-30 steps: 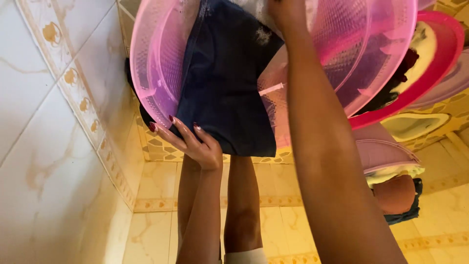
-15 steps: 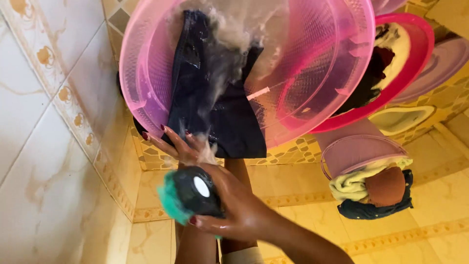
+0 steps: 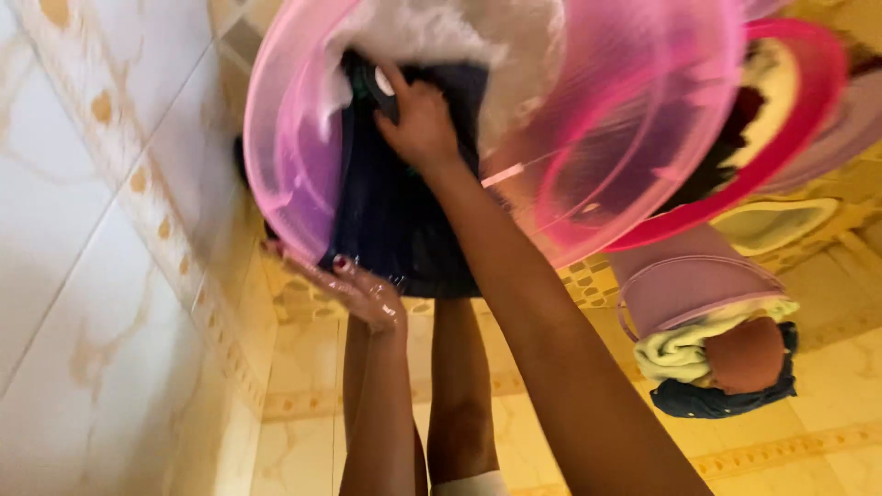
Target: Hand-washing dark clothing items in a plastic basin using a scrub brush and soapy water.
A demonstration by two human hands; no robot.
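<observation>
- Dark navy garment (image 3: 395, 220) lies spread inside one translucent pink basin (image 3: 294, 147), draped down over its near rim, with white suds (image 3: 413, 32) just above it.
- Right hand (image 3: 418, 119) presses down on the garment, fingers clenched around one dark scrubbing brush (image 3: 381, 87) with a green edge; the brush sits under the fingertips, mostly hidden.
- Left hand (image 3: 363, 292), wet, lies below that grip at the basin's near rim, fingers flat and spread, touching the garment's lower edge without closing on it.
- Beside the grip, to its right, one second, deeper pink basin (image 3: 790, 138) holds dark cloth.
- Further out, one lilac bucket (image 3: 689, 285) holds pale and dark laundry.
- Yellow tiled floor (image 3: 303, 367) lies beneath.
</observation>
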